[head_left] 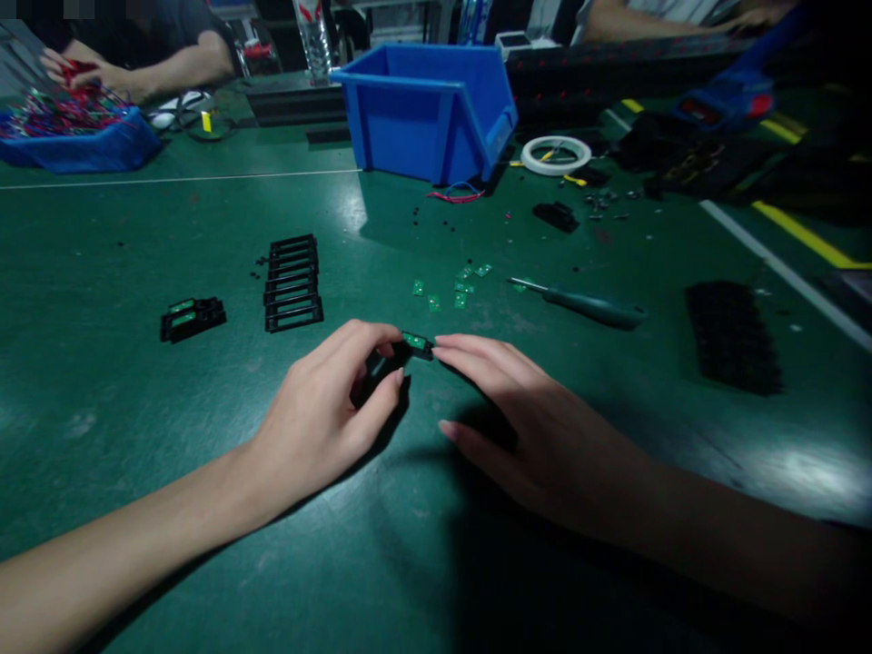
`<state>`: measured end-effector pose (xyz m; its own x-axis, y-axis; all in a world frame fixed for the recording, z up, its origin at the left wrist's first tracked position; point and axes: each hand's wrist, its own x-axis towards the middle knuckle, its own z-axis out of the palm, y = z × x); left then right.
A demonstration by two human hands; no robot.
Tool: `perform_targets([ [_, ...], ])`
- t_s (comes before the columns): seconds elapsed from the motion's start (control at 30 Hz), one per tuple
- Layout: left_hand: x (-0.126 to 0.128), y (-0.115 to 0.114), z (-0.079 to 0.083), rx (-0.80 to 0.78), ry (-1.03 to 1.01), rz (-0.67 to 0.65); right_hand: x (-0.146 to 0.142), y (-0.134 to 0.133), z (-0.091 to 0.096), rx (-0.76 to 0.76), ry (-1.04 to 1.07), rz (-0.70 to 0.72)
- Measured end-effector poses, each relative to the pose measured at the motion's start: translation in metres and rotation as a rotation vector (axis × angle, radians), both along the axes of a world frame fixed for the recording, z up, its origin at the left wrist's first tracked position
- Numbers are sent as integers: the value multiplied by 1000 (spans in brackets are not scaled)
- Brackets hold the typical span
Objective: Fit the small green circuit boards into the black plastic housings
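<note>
A small black plastic holder with a green circuit board (pixel 416 342) in it lies on the green table between my hands. My left hand (pixel 333 391) has its curved fingertips at the holder's left end, its thumb apart from them. At the right end, the outstretched fingertips of my right hand (pixel 524 409) touch or nearly touch the holder; that thumb is also apart. Several loose green circuit boards (pixel 460 298) lie just beyond. Left of them is a row of empty black frames (pixel 292 283), and farther left sit black holders with green boards (pixel 192 318).
A screwdriver (pixel 592 307) lies right of the boards, with a dark block of parts (pixel 732 336) farther right. Behind stand a blue bin (pixel 409 127), a tape roll (pixel 556 156) and a blue tray of wires (pixel 74 145). Two other people sit across the table.
</note>
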<state>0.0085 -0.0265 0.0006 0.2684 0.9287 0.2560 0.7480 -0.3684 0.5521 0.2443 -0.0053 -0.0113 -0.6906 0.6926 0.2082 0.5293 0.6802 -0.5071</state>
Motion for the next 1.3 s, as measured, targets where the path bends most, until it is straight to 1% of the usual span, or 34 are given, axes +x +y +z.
perform_targets([
  [0.2, 0, 0, -3, -4, -45, 26, 1, 0, 1, -18, -16, -2],
  [0.53, -1, 0, -2, -19, 12, 21, 0, 0, 4, -50, -5, 2],
  [0.73, -2, 1, -5, -17, 12, 2, -3, -1, 0, -4, 24, -53],
  [1.0, -2, 3, -9, 26, -8, -31, -4, 0, -4, 15, 91, -31],
  [1.3, -4, 4, -12, 51, -31, -52, -8, -2, -1, 71, 98, -60],
])
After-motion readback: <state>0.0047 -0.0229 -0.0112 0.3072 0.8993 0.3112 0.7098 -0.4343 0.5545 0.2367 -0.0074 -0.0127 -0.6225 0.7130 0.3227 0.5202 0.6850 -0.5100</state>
